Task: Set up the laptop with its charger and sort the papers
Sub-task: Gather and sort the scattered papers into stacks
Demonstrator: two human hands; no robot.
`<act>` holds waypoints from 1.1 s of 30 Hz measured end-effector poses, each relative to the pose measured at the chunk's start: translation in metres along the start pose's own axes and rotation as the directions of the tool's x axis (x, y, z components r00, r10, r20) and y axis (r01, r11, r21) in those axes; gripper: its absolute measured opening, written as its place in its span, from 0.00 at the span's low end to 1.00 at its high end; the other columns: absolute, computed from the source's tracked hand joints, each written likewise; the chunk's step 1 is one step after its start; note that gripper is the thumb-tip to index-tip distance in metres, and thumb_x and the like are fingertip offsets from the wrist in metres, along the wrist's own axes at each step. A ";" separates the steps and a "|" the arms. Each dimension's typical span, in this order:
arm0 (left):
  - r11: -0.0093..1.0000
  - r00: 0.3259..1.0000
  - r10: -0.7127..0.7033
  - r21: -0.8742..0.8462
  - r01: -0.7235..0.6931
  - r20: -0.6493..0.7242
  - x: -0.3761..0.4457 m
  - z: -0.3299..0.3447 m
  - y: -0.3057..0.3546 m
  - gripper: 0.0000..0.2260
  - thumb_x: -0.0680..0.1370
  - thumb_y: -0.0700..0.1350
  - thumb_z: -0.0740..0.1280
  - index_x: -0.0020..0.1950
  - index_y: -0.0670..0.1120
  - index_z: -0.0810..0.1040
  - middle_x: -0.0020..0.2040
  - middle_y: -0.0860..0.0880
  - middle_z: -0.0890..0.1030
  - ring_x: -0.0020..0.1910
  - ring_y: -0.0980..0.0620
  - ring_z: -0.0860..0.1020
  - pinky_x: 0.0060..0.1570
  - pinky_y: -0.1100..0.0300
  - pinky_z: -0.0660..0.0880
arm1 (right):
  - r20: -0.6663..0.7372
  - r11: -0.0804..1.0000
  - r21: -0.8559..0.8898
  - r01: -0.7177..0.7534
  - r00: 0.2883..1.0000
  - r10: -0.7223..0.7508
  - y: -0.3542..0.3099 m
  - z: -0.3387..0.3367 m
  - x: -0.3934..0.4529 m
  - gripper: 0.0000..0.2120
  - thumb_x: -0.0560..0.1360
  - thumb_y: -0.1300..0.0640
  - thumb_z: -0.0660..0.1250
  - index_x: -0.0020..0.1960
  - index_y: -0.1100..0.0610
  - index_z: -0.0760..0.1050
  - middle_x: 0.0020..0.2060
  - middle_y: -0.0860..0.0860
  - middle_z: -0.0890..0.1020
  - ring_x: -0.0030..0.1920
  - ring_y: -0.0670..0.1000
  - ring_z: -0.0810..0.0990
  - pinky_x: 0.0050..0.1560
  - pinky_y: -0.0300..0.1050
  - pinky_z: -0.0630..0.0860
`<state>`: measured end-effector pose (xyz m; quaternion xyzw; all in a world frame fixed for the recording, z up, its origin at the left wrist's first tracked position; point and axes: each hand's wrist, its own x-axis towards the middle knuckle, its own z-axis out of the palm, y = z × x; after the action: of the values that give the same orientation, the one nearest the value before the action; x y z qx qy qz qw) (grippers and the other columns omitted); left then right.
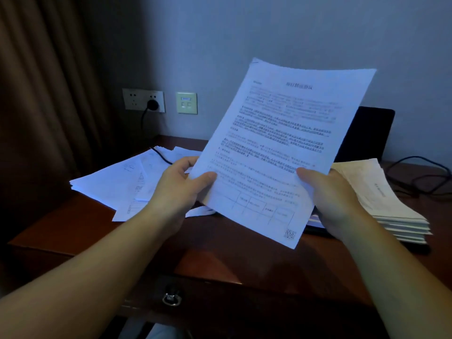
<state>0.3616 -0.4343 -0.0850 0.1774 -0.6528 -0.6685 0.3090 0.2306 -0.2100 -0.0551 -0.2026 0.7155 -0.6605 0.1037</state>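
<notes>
Two grips: both hands hold one printed sheet [276, 148] above the counter [220, 253].
Left grip: left hand [178, 187] pinches the sheet's lower left edge, thumb on the printed face, fingers curled behind it.
Right grip: right hand [330, 199] pinches the sheet's lower right edge, thumb on the printed face, fingers hidden behind the paper.
Held sheet: tilted, top edge leaning away and to the right; dense printed text, a table near the bottom, a square code at the lower corner. Text too blurred to read.
Loose papers [122, 182]: scattered, overlapping pile on the left part of the counter, behind and beside the left hand.
Stacked papers [381, 199]: thick, fairly squared stack on the right part of the counter, just beside the right hand.
Laptop [367, 133]: dark lid standing open behind the held sheet, largely hidden by it; the stacked papers appear to rest on its base.
Charger cable [160, 156]: black lead crossing the loose papers; its far run is hidden behind the sheet.
Plug [152, 104]: black, seated in the wall socket [143, 100] above the counter's rear left.
Switch plate [186, 103]: on the wall just right of the socket.
Right cable [420, 177]: dark loops on the counter, right of the laptop.
Curtain [44, 94]: brown, hanging at the left.
Drawer pull [172, 298]: metal ring on the counter's front.
</notes>
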 end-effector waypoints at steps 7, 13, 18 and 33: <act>0.881 0.970 -0.233 -0.437 0.182 -0.066 0.014 0.065 0.012 0.19 0.77 0.37 0.75 0.61 0.53 0.75 0.54 0.46 0.86 0.43 0.50 0.87 0.42 0.51 0.85 | -0.175 0.985 0.171 -0.030 0.983 0.061 0.013 -0.015 0.001 0.11 0.70 0.51 0.64 0.31 0.43 0.81 0.35 0.48 0.80 0.38 0.55 0.75 0.34 0.47 0.67; 0.917 0.977 -0.214 -0.348 0.193 -0.023 0.024 0.114 0.018 0.10 0.79 0.35 0.69 0.59 0.43 0.78 0.49 0.46 0.88 0.47 0.46 0.87 0.54 0.45 0.82 | -0.282 0.967 0.251 -0.050 0.952 0.122 0.020 -0.033 0.008 0.09 0.74 0.54 0.63 0.38 0.49 0.81 0.29 0.45 0.80 0.24 0.48 0.70 0.25 0.40 0.62; 0.969 0.965 -0.243 -0.012 0.245 0.098 0.028 0.153 0.013 0.09 0.82 0.35 0.65 0.49 0.48 0.81 0.55 0.47 0.87 0.48 0.47 0.87 0.46 0.47 0.86 | -0.341 0.949 0.292 -0.118 0.914 0.219 0.022 -0.038 0.021 0.09 0.81 0.53 0.60 0.48 0.51 0.79 0.23 0.47 0.78 0.21 0.48 0.71 0.24 0.40 0.67; 0.900 0.920 -0.388 0.240 0.363 0.063 0.065 0.176 -0.016 0.07 0.80 0.35 0.69 0.57 0.38 0.82 0.54 0.43 0.84 0.47 0.45 0.85 0.38 0.58 0.85 | -0.275 0.895 0.336 -0.293 0.879 0.391 0.039 -0.045 0.031 0.15 0.85 0.52 0.55 0.52 0.57 0.77 0.30 0.53 0.76 0.27 0.53 0.84 0.25 0.40 0.76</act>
<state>0.1972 -0.3428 -0.0749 0.2967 -0.6931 -0.6465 0.1163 0.1779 -0.1807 -0.0846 0.0606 0.6447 -0.7518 0.1246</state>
